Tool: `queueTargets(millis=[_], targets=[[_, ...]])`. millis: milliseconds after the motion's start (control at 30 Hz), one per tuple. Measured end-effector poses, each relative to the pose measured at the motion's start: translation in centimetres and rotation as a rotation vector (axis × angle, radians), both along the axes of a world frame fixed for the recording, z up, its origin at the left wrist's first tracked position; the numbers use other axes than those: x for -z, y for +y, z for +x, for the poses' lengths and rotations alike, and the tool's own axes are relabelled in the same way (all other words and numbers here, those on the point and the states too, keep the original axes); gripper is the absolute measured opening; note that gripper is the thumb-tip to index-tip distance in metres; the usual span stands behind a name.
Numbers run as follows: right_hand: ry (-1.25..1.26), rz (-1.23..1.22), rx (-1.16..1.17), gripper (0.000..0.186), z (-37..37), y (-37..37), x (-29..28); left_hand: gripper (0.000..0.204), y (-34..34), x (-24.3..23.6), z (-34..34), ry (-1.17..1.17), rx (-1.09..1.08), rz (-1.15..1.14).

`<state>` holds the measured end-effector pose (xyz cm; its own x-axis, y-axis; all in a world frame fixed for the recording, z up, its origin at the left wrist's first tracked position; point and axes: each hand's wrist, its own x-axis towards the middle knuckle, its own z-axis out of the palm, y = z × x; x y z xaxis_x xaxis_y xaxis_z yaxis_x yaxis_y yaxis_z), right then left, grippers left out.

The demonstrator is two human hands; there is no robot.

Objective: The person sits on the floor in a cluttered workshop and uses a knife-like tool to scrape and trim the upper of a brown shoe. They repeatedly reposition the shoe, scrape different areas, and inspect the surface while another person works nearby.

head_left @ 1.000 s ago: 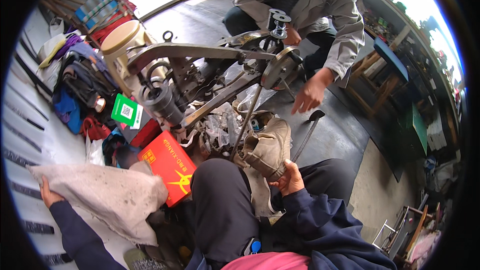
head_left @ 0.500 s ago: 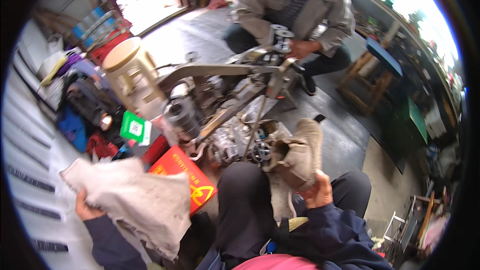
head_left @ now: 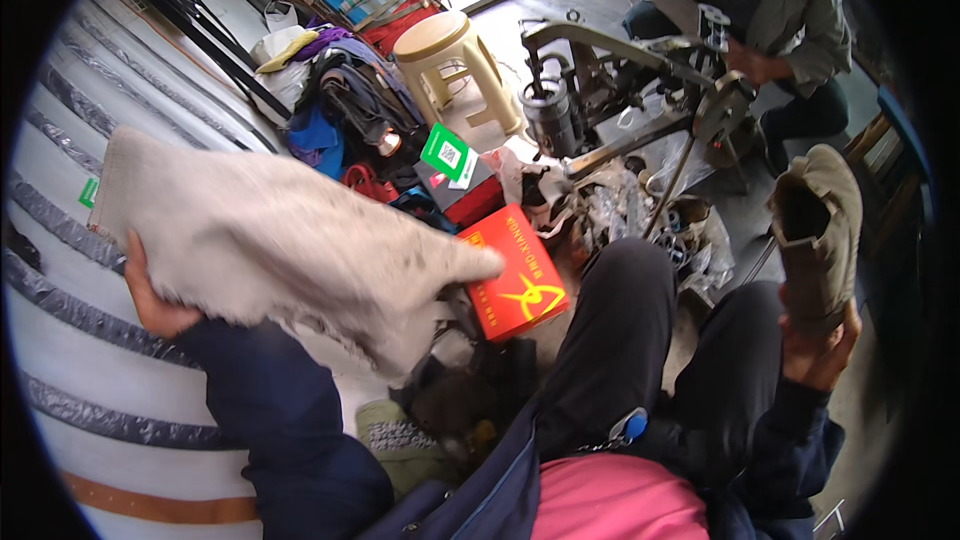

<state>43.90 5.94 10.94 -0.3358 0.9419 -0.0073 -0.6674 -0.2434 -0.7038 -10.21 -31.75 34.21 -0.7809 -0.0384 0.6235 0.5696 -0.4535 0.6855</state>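
Note:
A pale beige cloth [head_left: 270, 230] with frayed edges and dark specks hangs spread from my left hand [head_left: 155, 295], whose fingers close on its outer edge. Its loose corner reaches over the red box [head_left: 515, 275]. Off to the right, my right hand [head_left: 822, 350] grips a tan shoe [head_left: 822, 225] at its lower end. The shoe stands on end, with its dark opening turned toward the left. Between the two lie my knees in dark trousers [head_left: 610, 330].
A hand-cranked metal machine [head_left: 640, 90] stands ahead, plastic bags [head_left: 620, 205] beneath it. Another person [head_left: 760, 20] crouches behind it. Left of it are a cream stool [head_left: 450, 60], a green card [head_left: 447, 153] on a box, and piled bags [head_left: 350, 90]. A striped wall [head_left: 110, 370] borders the left.
The view has swung left, so the machine and the person sit farther right. My left hand has raised and spread the cloth. The shoe stays in my right hand, now more upright.

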Motion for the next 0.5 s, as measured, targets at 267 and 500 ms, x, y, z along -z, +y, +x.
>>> queueTargets(millis=[267,500], targets=[[0.110,0.004,0.075,0.055,4.8,-1.8,1.4,0.031,3.5,-9.0,-3.4,0.216,-0.175,0.189],[0.118,0.000,0.195,0.057,9.3,-2.6,2.7,0.043,9.6,-8.3,6.7,0.223,0.026,0.104]])
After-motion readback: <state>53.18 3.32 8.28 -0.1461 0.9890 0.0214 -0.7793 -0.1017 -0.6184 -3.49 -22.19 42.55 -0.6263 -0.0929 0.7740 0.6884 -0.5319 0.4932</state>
